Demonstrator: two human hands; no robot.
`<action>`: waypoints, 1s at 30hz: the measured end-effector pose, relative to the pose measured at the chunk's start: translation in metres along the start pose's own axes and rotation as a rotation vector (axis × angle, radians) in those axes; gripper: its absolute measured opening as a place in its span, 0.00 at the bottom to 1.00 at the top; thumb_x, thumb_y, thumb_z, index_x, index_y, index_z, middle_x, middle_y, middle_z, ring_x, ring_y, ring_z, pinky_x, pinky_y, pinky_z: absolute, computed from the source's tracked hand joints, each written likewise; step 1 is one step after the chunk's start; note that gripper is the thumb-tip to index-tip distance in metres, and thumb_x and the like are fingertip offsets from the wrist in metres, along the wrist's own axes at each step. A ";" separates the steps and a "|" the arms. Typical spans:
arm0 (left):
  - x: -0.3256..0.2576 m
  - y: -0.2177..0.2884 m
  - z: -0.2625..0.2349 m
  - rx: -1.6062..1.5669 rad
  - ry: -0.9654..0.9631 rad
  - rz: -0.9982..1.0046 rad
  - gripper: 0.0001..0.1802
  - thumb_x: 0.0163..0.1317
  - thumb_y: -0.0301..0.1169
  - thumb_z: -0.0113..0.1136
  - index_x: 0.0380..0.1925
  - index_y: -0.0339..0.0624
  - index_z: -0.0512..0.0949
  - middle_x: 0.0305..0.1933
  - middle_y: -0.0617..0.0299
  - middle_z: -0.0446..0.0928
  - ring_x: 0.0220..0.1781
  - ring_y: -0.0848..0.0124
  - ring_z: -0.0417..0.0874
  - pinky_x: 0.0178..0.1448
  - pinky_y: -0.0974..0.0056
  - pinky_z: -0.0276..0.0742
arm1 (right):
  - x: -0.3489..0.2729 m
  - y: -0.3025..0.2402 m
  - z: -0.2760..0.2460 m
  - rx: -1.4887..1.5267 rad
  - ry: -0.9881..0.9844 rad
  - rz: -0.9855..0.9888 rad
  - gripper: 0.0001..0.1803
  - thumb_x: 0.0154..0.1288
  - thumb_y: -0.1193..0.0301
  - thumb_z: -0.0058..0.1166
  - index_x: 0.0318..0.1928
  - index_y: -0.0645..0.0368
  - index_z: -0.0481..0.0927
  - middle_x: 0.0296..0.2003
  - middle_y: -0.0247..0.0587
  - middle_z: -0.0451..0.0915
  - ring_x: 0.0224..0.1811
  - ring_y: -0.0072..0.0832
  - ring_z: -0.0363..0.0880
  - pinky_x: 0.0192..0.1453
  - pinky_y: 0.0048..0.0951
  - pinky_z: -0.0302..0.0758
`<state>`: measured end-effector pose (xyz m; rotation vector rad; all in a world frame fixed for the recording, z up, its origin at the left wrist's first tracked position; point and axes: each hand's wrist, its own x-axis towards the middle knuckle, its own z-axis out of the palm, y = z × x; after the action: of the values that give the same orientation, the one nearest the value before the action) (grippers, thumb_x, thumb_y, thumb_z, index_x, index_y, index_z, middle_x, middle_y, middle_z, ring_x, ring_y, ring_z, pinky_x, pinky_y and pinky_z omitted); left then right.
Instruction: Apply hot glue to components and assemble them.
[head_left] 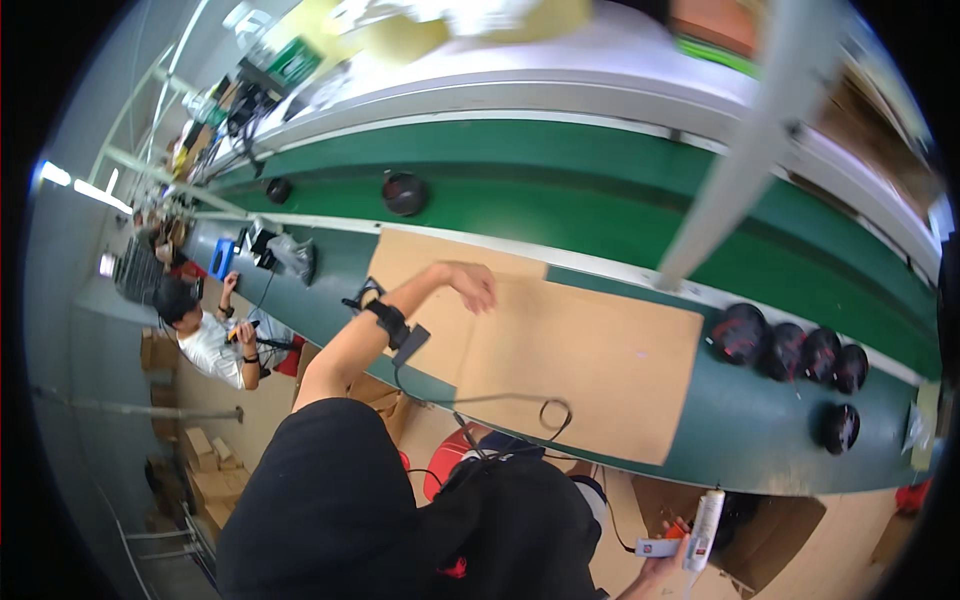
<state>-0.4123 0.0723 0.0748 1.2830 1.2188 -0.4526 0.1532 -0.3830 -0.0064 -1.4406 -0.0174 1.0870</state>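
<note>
My left hand (468, 286) is over the brown cardboard sheet (580, 360) on the green workbench. Its fingers are loosely bent, a little blurred, and nothing shows in them. A black strap with a small dark device (410, 344) is round that wrist, and a thin black cable hangs from it. At the lower right, beyond the bench's near edge, my right hand (665, 566) grips a white tube (706, 530) with a narrow tip pointing up. A small grey device (657, 547) sits beside the tube and partly hides the fingers.
Several dark, shiny round objects (741, 333) stand on the bench at right. Another dark round object (404, 193) lies on the green strip behind. A white post (735, 150) rises at right. An open cardboard box (780, 535) is below the bench. Another person (210, 340) works at left.
</note>
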 end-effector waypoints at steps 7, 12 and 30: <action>-0.023 -0.244 -0.147 -0.058 1.222 -0.330 0.59 0.37 0.53 0.79 0.64 0.26 0.63 0.54 0.36 0.77 0.57 0.49 0.81 0.59 0.52 0.80 | -0.034 -0.027 0.090 -0.068 -0.027 -0.098 0.20 0.73 0.57 0.51 0.55 0.58 0.73 0.54 0.43 0.78 0.45 0.33 0.82 0.35 0.25 0.76; 0.028 -0.230 -0.187 -0.282 1.277 -0.209 0.82 0.28 0.58 0.83 0.73 0.35 0.37 0.72 0.29 0.51 0.70 0.39 0.64 0.70 0.48 0.69 | -0.057 -0.026 0.119 -0.149 -0.031 -0.172 0.17 0.73 0.58 0.50 0.53 0.55 0.75 0.55 0.41 0.79 0.49 0.36 0.81 0.38 0.27 0.76; -0.014 -0.070 0.066 0.201 0.384 0.767 0.66 0.29 0.36 0.83 0.72 0.45 0.54 0.71 0.44 0.58 0.71 0.44 0.64 0.72 0.51 0.67 | -0.081 -0.032 0.313 -0.387 -0.442 -0.041 0.14 0.67 0.68 0.57 0.48 0.64 0.78 0.47 0.52 0.82 0.51 0.40 0.82 0.36 0.30 0.77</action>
<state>-0.4467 -0.0125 0.0418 1.9446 0.8955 0.2485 -0.0615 -0.1832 0.1329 -1.4990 -0.5972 1.4015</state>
